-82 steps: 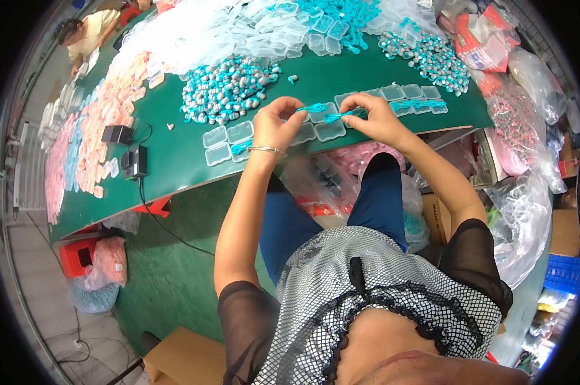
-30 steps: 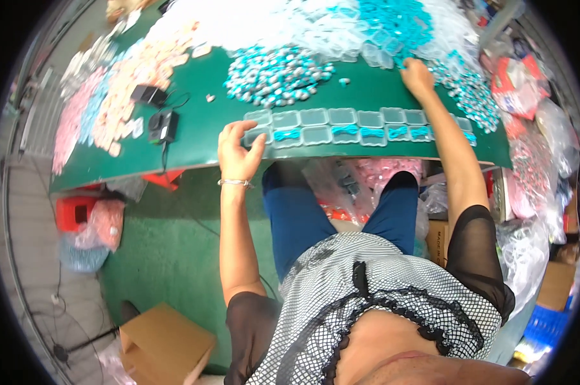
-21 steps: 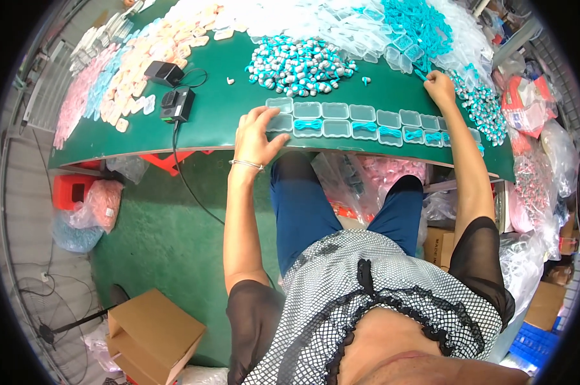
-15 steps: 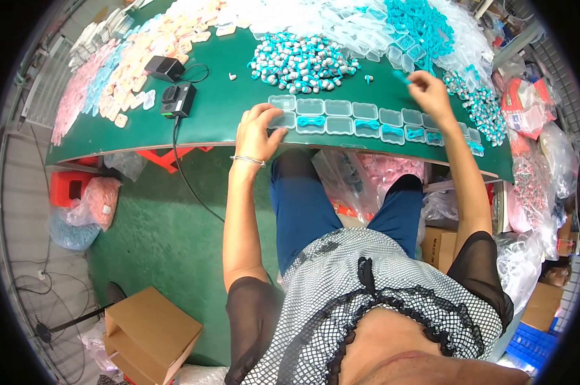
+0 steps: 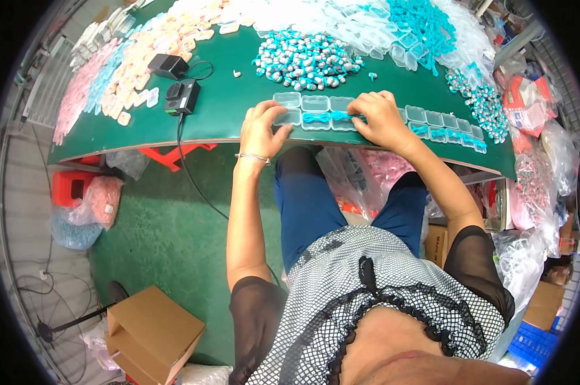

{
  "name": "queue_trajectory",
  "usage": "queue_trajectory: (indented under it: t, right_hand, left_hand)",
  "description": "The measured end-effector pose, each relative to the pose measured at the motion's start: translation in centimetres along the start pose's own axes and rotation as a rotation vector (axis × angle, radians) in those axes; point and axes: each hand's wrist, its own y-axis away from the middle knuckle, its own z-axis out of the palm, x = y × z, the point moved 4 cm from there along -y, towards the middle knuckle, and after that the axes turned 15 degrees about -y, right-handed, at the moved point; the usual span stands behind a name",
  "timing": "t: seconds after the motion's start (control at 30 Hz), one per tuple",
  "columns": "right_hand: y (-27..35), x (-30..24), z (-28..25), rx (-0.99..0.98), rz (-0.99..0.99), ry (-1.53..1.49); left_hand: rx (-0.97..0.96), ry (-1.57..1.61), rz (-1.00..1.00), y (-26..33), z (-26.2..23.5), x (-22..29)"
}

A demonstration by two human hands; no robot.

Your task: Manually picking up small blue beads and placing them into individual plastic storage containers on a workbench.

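- Both hands are down on the row of small clear plastic cases (image 5: 315, 112) at the near edge of the green table (image 5: 225, 102). Left hand (image 5: 262, 130) lies flat with fingers spread, fingertips on the leftmost cases. Right hand (image 5: 381, 120) is curled over the middle of the row, fingers bent down; whether it's pinching anything, I can't tell, it hides its own fingertips.
- Between the two hands, the cases hold teal cord bundles (image 5: 322, 117). More filled cases run off to the right of the right hand (image 5: 447, 128), toward the table's edge.
- Just beyond the fingertips sits a heap of silver-and-teal earbuds (image 5: 306, 59). Off to the left of the left hand there's a black adapter box (image 5: 182, 96) with its cable trailing over the edge.
- If I were doing this, I'd keep the left hand pinning the row so the light cases don't skate on the mat, and tuck each cord fully inside before pressing a lid, or it'll likely snag.
- Versus half a second ago: the right hand was out to the right, up near the far end of the row; now it's come in beside the left, on the middle cases. Left hand has barely moved. The row looks the same.
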Motion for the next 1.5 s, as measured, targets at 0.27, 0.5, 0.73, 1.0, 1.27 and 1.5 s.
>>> queue_trajectory:
  t: [0.27,0.5,0.73,1.0,1.27,1.5]
  right_hand:
    - [0.4,-1.5,-0.2,-0.098,-0.116,0.355]
    - [-1.0,10.6,-6.4,0.322,0.207,0.011]
    - [4.0,25.4,-12.7,0.509,0.73,0.392]
    - [4.1,28.0,-12.4,0.311,0.837,0.379]
    - [0.1,10.2,-8.4,0.226,0.293,-0.367]
    - [-6.2,-3.4,3.6,-0.122,-0.27,-0.332]
  left_hand:
    - [-0.017,0.028,0.034,-0.3,0.6,0.5]
    - [0.018,0.003,0.028,0.5,0.3,-0.3]
    - [0.01,0.028,0.015,0.0,0.2,0.5]
    - [0.038,0.028,0.005,0.8,0.5,-0.7]
    - [-0.014,0.129,-0.085,0.1,0.2,-0.5]
    - [-0.075,0.255,-0.183,0.0,0.7,-1.2]
